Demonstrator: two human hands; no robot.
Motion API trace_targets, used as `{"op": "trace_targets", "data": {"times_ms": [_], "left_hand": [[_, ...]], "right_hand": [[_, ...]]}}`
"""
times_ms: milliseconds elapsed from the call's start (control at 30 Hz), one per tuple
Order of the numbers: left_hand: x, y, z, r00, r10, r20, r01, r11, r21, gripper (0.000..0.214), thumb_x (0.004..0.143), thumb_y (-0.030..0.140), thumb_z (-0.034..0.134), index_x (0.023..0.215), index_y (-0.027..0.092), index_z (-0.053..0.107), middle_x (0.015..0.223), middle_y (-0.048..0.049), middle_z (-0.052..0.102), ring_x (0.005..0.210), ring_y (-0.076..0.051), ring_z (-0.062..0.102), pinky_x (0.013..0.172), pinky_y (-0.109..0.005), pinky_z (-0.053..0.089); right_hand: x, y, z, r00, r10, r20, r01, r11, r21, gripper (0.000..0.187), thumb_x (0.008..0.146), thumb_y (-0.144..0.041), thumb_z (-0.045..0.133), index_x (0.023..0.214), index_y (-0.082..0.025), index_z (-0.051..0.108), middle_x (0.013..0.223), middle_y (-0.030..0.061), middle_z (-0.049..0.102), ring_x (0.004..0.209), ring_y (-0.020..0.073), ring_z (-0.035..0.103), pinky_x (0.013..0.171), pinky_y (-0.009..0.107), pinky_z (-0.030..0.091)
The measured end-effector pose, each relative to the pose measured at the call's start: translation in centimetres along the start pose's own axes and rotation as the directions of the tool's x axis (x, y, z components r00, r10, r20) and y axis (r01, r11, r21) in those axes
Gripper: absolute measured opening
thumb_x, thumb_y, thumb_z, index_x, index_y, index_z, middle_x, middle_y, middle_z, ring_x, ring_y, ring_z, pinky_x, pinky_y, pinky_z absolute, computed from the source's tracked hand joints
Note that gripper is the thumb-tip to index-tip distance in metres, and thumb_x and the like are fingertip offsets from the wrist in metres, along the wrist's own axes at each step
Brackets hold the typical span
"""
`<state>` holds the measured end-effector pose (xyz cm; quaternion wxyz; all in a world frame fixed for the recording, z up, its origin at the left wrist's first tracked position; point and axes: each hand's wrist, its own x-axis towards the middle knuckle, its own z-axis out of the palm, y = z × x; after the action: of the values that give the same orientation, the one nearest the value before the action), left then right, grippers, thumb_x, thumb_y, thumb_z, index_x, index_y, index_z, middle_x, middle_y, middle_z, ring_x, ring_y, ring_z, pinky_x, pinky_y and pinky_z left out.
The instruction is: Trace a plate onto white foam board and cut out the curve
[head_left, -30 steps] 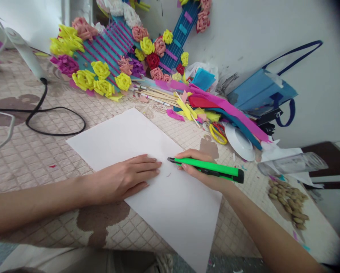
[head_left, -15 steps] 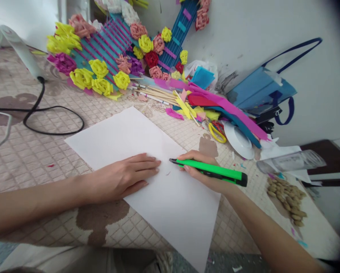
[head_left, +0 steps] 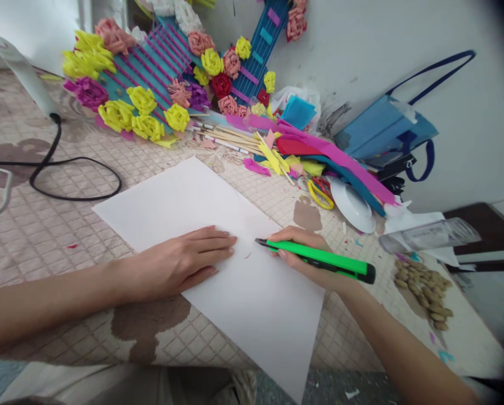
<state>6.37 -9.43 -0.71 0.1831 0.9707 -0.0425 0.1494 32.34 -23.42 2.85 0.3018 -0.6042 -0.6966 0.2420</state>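
A white paper sheet [head_left: 180, 202] lies at an angle on the quilted table. My left hand [head_left: 180, 261] rests flat on it, fingers stretched out and together. My right hand [head_left: 306, 261] is closed around a green utility knife [head_left: 323, 260], whose dark tip points left and sits just above the paper, close to my left fingertips. A small mark shows on the sheet beside the tip.
At the back stand blue frames with paper flowers [head_left: 171, 84], wooden sticks [head_left: 230, 139] and coloured paper scraps [head_left: 319, 152]. Yellow scissors [head_left: 322, 196], a white dish [head_left: 353, 205], a blue bag [head_left: 387, 132], a clear bottle [head_left: 429, 236] and nuts [head_left: 424, 292] lie right. A black cable [head_left: 66, 180] loops left.
My right hand with the knife has slid slightly to the right along the paper. My left hand stays pressed in place.
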Motion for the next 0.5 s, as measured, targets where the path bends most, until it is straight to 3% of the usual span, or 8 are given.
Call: {"op": "trace_targets", "data": {"times_ms": [500], "left_hand": [[0.0,0.2,-0.1,1.000,-0.004,0.006,0.004,1.000,0.011,0.036,0.095,0.018,0.044,0.129,0.010,0.052,0.137,-0.0105,0.052,0.132,-0.022,0.042,0.115,-0.040,0.030]], "right_hand": [[-2.7,0.4,-0.7,1.000,0.019,-0.017,-0.019,1.000,0.006,0.023,0.085,-0.019,0.056,0.106,-0.022,0.065,0.098,0.0049,0.069,0.090,0.0168,0.065,0.078,0.029,0.051]]}}
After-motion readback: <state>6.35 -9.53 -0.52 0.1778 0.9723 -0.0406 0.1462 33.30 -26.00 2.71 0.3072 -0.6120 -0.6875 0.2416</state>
